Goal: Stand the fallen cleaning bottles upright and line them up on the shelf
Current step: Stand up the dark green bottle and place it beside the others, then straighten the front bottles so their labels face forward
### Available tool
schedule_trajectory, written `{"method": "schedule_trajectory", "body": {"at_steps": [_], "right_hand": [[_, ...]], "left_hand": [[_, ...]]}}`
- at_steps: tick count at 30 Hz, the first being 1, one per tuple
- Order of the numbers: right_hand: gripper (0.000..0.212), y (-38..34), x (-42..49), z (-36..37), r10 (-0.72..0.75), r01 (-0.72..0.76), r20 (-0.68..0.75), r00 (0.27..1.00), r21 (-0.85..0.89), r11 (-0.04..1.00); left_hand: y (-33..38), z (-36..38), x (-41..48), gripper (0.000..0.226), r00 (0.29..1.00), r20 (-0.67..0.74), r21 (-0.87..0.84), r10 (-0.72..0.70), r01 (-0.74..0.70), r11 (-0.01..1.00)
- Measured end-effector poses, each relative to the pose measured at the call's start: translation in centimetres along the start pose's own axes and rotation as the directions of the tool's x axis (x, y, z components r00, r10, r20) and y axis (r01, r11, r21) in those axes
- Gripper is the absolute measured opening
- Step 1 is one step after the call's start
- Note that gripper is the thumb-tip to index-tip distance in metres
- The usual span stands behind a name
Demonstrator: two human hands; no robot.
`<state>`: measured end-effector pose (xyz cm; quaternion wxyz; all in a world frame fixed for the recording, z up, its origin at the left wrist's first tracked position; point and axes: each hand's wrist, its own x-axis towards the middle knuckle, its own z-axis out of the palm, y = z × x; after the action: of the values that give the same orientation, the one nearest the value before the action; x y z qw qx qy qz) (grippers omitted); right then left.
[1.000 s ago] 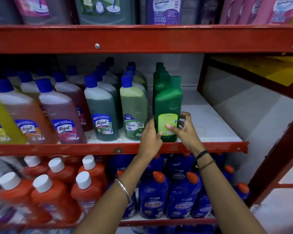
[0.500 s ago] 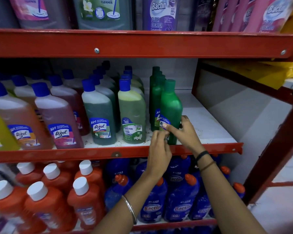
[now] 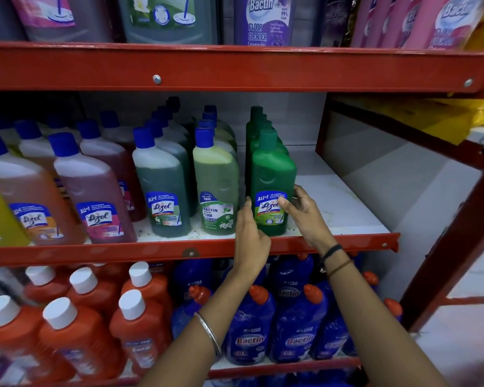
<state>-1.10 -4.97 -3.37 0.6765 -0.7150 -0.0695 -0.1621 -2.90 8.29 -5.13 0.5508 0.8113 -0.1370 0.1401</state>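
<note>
— Hands first: what is each one doing?

— Left hand (image 3: 250, 238) is at the near edge of the middle shelf (image 3: 344, 210), fingers loosely curled, thumb up against the left side of the green bottle (image 3: 273, 188); I cannot tell whether it truly grips. Right hand (image 3: 305, 212) is spread open around the bottle's right side, thumb lying on the label.

— And the rest, left to right?

— Far left, orange and pink bottles (image 3: 95, 196) with blue caps, upright in rows. Then a dark green one (image 3: 162, 188), then a pale green floor cleaner (image 3: 215, 188), both upright at the front edge.

— The green bottle itself?

— Upright, label facing near, at the front of a row of green bottles running back, just beside the pale one. To its right the shelf is bare white board.

— Below?

— Orange bottles with white caps (image 3: 76, 325) on the left, blue ones (image 3: 252, 333) on the right.
</note>
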Motion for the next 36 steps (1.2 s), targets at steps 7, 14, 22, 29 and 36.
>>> {"method": "schedule_trajectory", "body": {"at_steps": [7,14,22,29,36], "right_hand": [[0.034,1.9,-1.9,0.9,-0.099,0.068,-0.247,0.964,-0.131,0.989],[0.034,0.7,-1.8,1.2,-0.111,0.043,-0.27,0.956,-0.246,0.968],[0.035,0.2,-3.6,0.7,-0.119,0.031,-0.273,0.955,-0.305,0.952],[0.033,-1.4,-6.4,3.2,-0.26,0.069,-0.518,0.815,-0.359,0.931],[0.057,-1.9,-5.6,10.2,-0.148,0.146,0.022,0.989,-0.353,0.924]], "left_hand": [[0.1,-1.1,0.3,0.083,0.993,0.113,0.097,0.041,-0.052,0.994],[0.9,-1.2,-0.7,0.091,0.987,0.158,0.163,-0.003,-0.023,0.986],[1.3,-1.6,-2.2,0.09,0.987,0.161,0.2,0.005,-0.037,0.979],[1.4,-3.8,-1.2,0.075,0.996,-0.08,0.098,0.04,-0.032,0.995],[-2.2,-9.0,1.6,0.08,0.993,-0.114,0.08,-0.036,0.045,0.996]]}}
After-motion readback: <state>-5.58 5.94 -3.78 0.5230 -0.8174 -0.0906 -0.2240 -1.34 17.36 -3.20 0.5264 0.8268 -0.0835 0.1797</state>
